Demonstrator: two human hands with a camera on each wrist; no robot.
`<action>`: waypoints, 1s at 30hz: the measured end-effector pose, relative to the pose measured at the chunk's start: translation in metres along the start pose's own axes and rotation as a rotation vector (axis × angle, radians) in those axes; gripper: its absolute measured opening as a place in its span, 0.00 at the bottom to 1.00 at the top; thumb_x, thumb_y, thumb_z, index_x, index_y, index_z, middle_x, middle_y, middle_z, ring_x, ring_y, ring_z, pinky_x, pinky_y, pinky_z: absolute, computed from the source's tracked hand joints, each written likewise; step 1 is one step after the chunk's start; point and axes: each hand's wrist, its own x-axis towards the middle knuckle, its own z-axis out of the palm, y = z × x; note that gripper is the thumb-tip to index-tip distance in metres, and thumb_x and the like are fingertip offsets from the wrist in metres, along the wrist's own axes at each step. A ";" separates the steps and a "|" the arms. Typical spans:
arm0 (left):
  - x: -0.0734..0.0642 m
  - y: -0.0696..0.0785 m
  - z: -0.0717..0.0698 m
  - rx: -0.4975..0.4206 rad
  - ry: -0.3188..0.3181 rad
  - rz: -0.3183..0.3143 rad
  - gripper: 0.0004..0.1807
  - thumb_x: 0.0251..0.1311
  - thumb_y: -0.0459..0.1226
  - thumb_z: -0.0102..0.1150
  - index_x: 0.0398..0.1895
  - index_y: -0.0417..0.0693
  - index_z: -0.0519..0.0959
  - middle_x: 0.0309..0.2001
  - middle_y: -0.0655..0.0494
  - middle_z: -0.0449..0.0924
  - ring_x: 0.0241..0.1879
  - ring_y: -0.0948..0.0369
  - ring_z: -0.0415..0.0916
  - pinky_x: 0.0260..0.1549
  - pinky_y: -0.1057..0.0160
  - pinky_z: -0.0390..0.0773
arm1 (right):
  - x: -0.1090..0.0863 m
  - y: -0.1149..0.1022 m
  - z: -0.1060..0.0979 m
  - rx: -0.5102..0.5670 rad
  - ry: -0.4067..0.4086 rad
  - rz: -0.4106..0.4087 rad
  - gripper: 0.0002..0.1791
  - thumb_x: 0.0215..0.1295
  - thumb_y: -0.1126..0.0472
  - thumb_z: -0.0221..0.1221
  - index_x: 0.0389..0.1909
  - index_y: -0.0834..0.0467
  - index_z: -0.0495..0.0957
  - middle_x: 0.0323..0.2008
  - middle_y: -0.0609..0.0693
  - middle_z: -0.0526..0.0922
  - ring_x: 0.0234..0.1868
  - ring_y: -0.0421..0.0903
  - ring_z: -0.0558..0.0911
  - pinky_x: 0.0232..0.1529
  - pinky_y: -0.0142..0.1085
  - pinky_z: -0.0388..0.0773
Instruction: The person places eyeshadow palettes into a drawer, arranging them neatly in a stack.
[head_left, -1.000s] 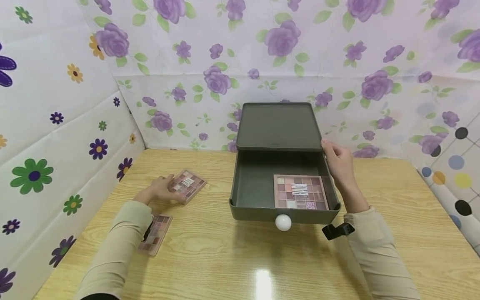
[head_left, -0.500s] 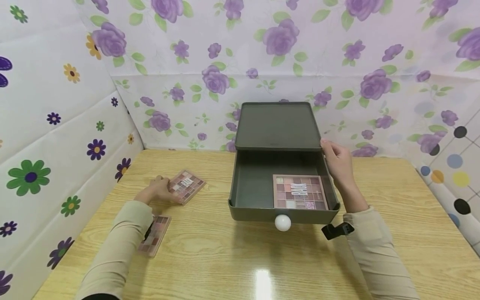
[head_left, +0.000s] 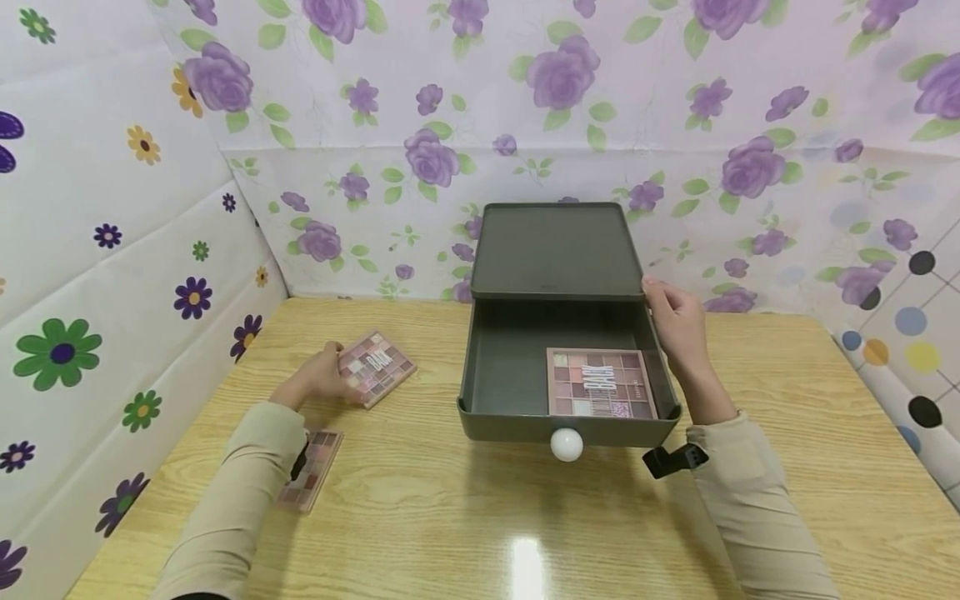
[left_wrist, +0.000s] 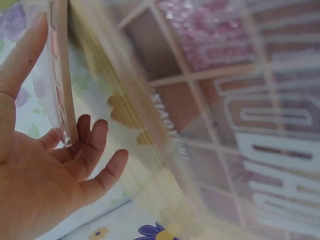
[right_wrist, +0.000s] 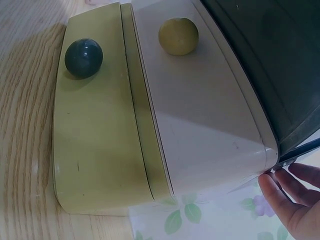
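At the left, my left hand [head_left: 322,375] grips the near-left edge of an eyeshadow palette [head_left: 377,368]. The left wrist view shows this palette edge-on, between thumb and fingers. Under my left wrist lies a second eyeshadow palette [head_left: 313,471], large and close in the left wrist view [left_wrist: 215,130]. My right hand [head_left: 678,325] holds the upper right corner of a drawer cabinet [head_left: 558,250]. Its dark grey-green top drawer [head_left: 506,358] is pulled out. Inside, at the drawer's right, rests a third eyeshadow palette [head_left: 600,383].
A white knob [head_left: 566,445] sticks out from the drawer front. Below it, the right wrist view shows a white drawer front [right_wrist: 200,110] and a yellow-green one [right_wrist: 100,140]. Flowered sheets [head_left: 360,225] stand behind and beside the wooden table [head_left: 420,517].
The palette in my left hand has risen slightly and shifted a little to the right. My right hand and the drawer look unchanged.
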 end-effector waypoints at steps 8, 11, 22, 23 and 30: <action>-0.003 0.002 -0.005 -0.196 0.029 -0.011 0.37 0.54 0.40 0.59 0.57 0.20 0.57 0.48 0.28 0.68 0.45 0.43 0.70 0.47 0.48 0.71 | 0.000 -0.001 0.000 0.007 -0.001 -0.007 0.22 0.64 0.55 0.54 0.10 0.56 0.68 0.12 0.38 0.64 0.18 0.38 0.61 0.20 0.31 0.59; -0.003 0.002 -0.006 -0.315 0.043 0.005 0.29 0.58 0.34 0.53 0.56 0.19 0.59 0.46 0.29 0.69 0.40 0.48 0.73 0.42 0.52 0.75 | 0.000 0.000 0.000 -0.002 0.002 0.001 0.22 0.64 0.55 0.53 0.09 0.55 0.66 0.11 0.39 0.62 0.18 0.38 0.60 0.19 0.31 0.58; -0.008 0.009 -0.008 -0.576 0.058 0.013 0.23 0.64 0.27 0.41 0.59 0.21 0.56 0.46 0.32 0.66 0.39 0.53 0.74 0.44 0.52 0.76 | -0.008 -0.023 0.000 0.005 -0.007 0.017 0.22 0.64 0.58 0.52 0.09 0.59 0.67 0.12 0.37 0.64 0.19 0.37 0.62 0.21 0.30 0.59; -0.008 0.010 -0.009 -0.582 0.066 0.018 0.22 0.64 0.27 0.41 0.59 0.22 0.56 0.47 0.32 0.66 0.39 0.53 0.73 0.44 0.51 0.75 | -0.010 -0.027 0.000 0.006 -0.009 0.018 0.22 0.64 0.58 0.52 0.10 0.59 0.68 0.13 0.37 0.65 0.19 0.37 0.62 0.21 0.30 0.60; -0.008 0.013 -0.011 -0.680 0.083 0.031 0.23 0.65 0.29 0.44 0.59 0.23 0.58 0.49 0.33 0.66 0.36 0.59 0.75 0.46 0.52 0.74 | -0.012 -0.032 0.001 0.006 0.002 0.028 0.21 0.63 0.59 0.52 0.11 0.62 0.69 0.13 0.36 0.67 0.20 0.36 0.63 0.22 0.29 0.62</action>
